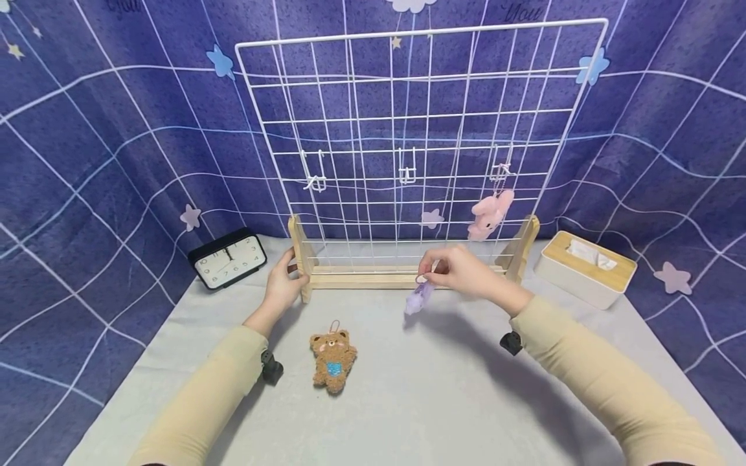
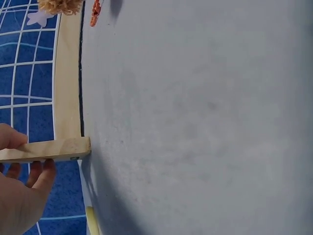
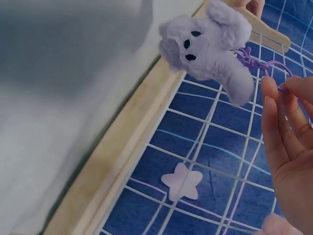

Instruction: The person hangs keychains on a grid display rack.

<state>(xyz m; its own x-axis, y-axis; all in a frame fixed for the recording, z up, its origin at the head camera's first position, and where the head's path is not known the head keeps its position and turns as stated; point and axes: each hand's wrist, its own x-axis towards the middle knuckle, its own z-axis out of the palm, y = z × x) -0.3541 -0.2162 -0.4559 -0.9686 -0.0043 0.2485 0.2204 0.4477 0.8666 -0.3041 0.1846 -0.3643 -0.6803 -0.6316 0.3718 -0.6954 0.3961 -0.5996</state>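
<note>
My right hand (image 1: 457, 270) pinches the purple ring (image 3: 279, 68) of a fluffy lavender plush keychain (image 3: 208, 49), which dangles in front of the rack's wooden base bar. My left hand (image 1: 283, 281) grips the left wooden upright (image 1: 300, 259) of the rack, thumb on one side and fingers on the other in the left wrist view. The white wire grid (image 1: 410, 116) stands in this wooden frame. From its right hook (image 1: 501, 171) hangs a pink plush keychain (image 1: 491, 215). A brown bear plush keychain (image 1: 333, 362) lies face up on the table, right of my left forearm.
Two more white hooks, the left one (image 1: 315, 173) and the middle one (image 1: 407, 168), sit on the grid. A black-framed clock (image 1: 228, 259) stands at the left, a tissue box (image 1: 585, 266) with a wooden lid at the right. Behind hangs a blue star-patterned curtain (image 1: 146, 97).
</note>
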